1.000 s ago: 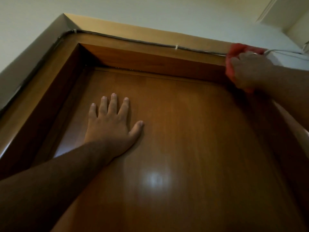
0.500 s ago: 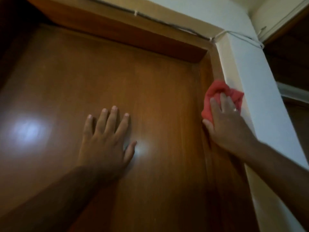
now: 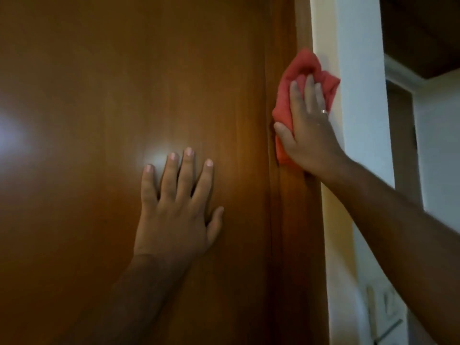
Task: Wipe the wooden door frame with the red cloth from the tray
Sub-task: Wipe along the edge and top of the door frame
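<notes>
The red cloth [image 3: 296,78], soft and bunched into loose folds, is lying pressed against the wooden door frame [image 3: 302,26] along the door's right edge, its upper folds spilling past the frame onto the white wall [image 3: 358,70] beside it. The right hand [image 3: 307,128] is covering the cloth from below, its fingers [image 3: 310,93] lying close together over the fabric and the thumb pinning the cloth's lower left edge, so the hand is clamping the cloth to the frame; a thin ring [image 3: 323,111] is showing on one finger. The frame is showing as a narrow vertical strip of brown wood with a smooth finish. The door [image 3: 99,95] is presenting a flat, glossy brown panel with faint vertical grain and two pale reflections of light. The left hand [image 3: 174,215] is resting flat on the panel, fingers spread apart and holding nothing. To the far right a dim opening is showing beyond the wall.
</notes>
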`<state>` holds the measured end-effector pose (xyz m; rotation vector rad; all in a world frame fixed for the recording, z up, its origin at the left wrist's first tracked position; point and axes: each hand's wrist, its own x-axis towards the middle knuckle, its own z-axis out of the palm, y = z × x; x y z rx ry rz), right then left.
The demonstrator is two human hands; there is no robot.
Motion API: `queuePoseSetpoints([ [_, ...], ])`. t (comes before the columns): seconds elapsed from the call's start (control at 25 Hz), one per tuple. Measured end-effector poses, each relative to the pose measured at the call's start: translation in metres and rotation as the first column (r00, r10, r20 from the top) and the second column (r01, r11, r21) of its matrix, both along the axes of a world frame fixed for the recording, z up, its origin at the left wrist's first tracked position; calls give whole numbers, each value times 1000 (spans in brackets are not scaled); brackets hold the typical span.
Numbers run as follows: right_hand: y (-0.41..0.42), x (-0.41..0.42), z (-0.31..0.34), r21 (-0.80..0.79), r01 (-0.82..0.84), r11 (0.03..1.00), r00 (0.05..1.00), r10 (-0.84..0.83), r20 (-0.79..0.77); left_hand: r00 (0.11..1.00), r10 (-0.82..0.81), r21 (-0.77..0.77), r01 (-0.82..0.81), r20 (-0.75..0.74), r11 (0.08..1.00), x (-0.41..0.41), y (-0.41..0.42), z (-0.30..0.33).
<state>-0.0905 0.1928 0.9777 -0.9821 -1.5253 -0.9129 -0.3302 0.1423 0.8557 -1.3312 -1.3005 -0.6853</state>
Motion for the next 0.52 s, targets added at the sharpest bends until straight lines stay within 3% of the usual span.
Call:
queuePoseSetpoints([
  [0.12,2,2,-129,-26,-43,999,999,43,-25,999,-30,6,30,10,1000,-2,4,-3],
  [0.28,-34,-1,-314,-350,84,933,996,-65,64,999,-38,45,39,-31,998,-3,3,-3],
  [0.36,-43,4,-321,-437,138,889,987,-89,132,991,-90,56,95,-97,994,-4,5,-14],
  [0.52,-32,1,-231,-219,121,968,992,-113,47,992,-123,17,124,-22,992,8,5,-121],
])
